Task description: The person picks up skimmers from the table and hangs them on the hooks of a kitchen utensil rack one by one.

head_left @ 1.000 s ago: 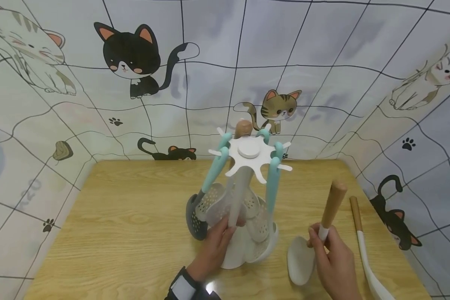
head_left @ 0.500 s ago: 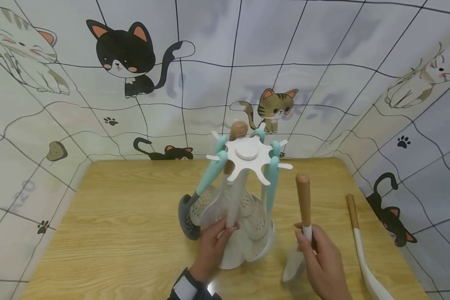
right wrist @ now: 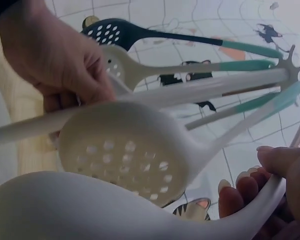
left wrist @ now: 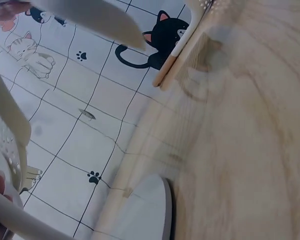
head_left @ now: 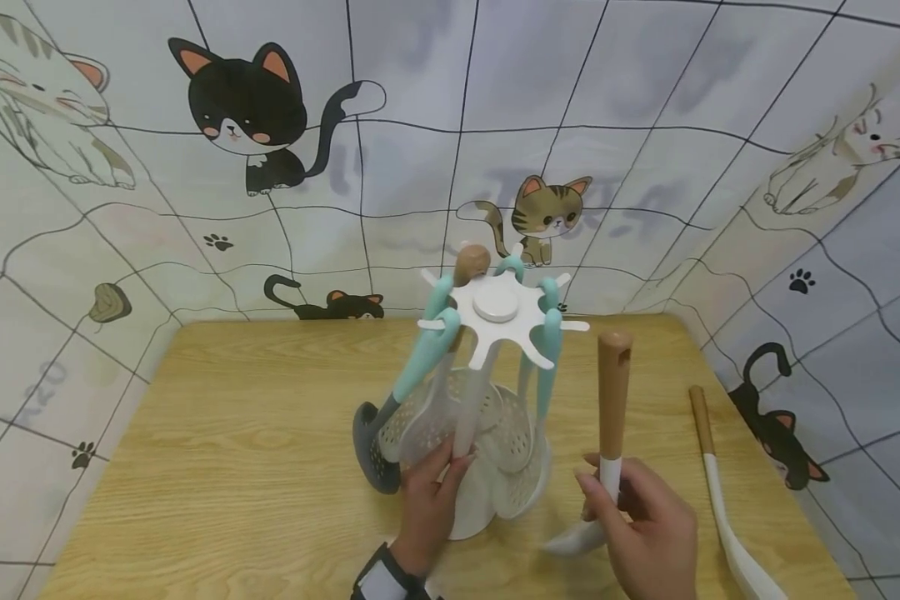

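A white rotating utensil rack [head_left: 495, 304] stands upright near the table's middle, carrying several perforated utensils with teal or wooden handles. Low on its post, my left hand [head_left: 427, 504] grips it; the right wrist view shows that hand [right wrist: 65, 65] beside a beige skimmer [right wrist: 125, 150]. To the right of the rack, my right hand [head_left: 645, 525] holds a white cooking spoon [head_left: 613, 396] by its neck. Its wooden handle points up and its head hangs low over the table. In the right wrist view, the smooth spoon head [right wrist: 85, 205] fills the lower left.
Another white utensil [head_left: 720, 492] with a wooden handle lies along the right of the wooden table [head_left: 255, 433]; its head leaves the head view, though the left wrist view shows holes in it. A cat-patterned covering [head_left: 405, 167] rises behind and beside the table.
My right hand has moved slightly left with the spoon, turning its head from broadside to edge-on while the handle comes upright. The rack has turned a little; my left hand keeps hold of its post.
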Demonstrator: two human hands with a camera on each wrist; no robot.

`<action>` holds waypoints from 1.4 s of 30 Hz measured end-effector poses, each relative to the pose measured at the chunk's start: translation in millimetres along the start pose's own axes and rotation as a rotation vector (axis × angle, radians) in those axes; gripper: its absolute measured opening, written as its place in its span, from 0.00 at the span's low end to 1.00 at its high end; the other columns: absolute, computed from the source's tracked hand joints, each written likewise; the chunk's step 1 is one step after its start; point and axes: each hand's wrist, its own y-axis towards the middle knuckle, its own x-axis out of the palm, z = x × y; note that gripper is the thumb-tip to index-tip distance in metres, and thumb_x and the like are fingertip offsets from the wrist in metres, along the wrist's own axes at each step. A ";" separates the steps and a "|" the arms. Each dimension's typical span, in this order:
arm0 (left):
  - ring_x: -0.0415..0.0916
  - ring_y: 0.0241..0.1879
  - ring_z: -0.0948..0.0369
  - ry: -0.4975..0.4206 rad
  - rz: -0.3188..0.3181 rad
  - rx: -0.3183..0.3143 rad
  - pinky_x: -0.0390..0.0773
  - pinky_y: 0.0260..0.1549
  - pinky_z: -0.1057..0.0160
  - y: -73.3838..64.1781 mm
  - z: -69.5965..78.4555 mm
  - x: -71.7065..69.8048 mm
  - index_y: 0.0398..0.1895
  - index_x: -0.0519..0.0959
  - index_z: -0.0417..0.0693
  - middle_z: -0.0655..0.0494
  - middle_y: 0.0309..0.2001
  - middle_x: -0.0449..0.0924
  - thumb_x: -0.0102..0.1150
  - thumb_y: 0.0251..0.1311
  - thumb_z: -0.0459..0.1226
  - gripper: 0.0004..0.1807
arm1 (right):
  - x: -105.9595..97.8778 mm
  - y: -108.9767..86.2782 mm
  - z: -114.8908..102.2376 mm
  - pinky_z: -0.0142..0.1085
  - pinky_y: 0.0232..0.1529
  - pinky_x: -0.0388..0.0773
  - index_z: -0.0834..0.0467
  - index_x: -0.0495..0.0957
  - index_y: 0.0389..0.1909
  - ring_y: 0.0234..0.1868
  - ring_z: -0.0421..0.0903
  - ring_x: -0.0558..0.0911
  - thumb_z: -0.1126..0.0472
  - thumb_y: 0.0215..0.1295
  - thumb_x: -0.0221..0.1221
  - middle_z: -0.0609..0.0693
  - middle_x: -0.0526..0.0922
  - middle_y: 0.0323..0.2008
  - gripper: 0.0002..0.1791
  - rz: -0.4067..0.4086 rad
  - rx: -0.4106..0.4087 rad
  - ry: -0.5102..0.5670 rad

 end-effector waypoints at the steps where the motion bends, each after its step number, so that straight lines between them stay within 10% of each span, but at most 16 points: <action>1: 0.83 0.43 0.58 0.008 0.010 0.001 0.78 0.40 0.67 0.0 0.9 0.6 0.48 0.79 0.39 0.50 0.38 0.84 0.59 0.54 0.23 0.17 | 1.7 0.4 -2.4 0.28 0.24 0.74 0.65 0.81 0.38 0.20 0.35 0.75 0.81 0.49 0.63 0.47 0.78 0.24 0.15 0.005 -0.020 0.020; 8: 0.83 0.45 0.61 0.039 0.034 -0.013 0.77 0.40 0.67 -0.5 5.3 3.5 0.49 0.80 0.44 0.55 0.40 0.84 0.60 0.57 0.26 0.16 | 10.6 2.0 -14.6 0.28 0.23 0.75 0.67 0.81 0.37 0.19 0.35 0.76 0.84 0.44 0.63 0.46 0.78 0.22 0.18 -0.003 -0.117 0.105; 24: 0.82 0.42 0.63 0.086 0.080 -0.059 0.76 0.38 0.70 -2.6 11.7 9.6 0.51 0.81 0.46 0.57 0.42 0.84 0.61 0.58 0.30 0.17 | 14.4 -1.3 -44.4 0.30 0.22 0.74 0.67 0.81 0.37 0.21 0.36 0.76 0.85 0.46 0.61 0.49 0.78 0.25 0.17 -0.031 -0.049 0.218; 34: 0.82 0.40 0.64 0.101 0.079 -0.100 0.76 0.38 0.70 -2.5 14.2 9.9 0.49 0.81 0.49 0.59 0.39 0.84 0.61 0.59 0.33 0.14 | 21.5 1.8 -37.3 0.30 0.20 0.72 0.71 0.80 0.39 0.22 0.37 0.75 0.88 0.43 0.58 0.52 0.78 0.25 0.20 -0.063 -0.211 0.435; 42: 0.83 0.41 0.63 0.097 0.077 -0.076 0.76 0.39 0.70 -1.8 15.0 8.6 0.50 0.81 0.47 0.58 0.41 0.84 0.62 0.58 0.32 0.16 | 25.2 0.2 -36.6 0.29 0.21 0.73 0.69 0.80 0.40 0.22 0.36 0.76 0.87 0.43 0.61 0.50 0.78 0.26 0.21 -0.081 -0.205 0.340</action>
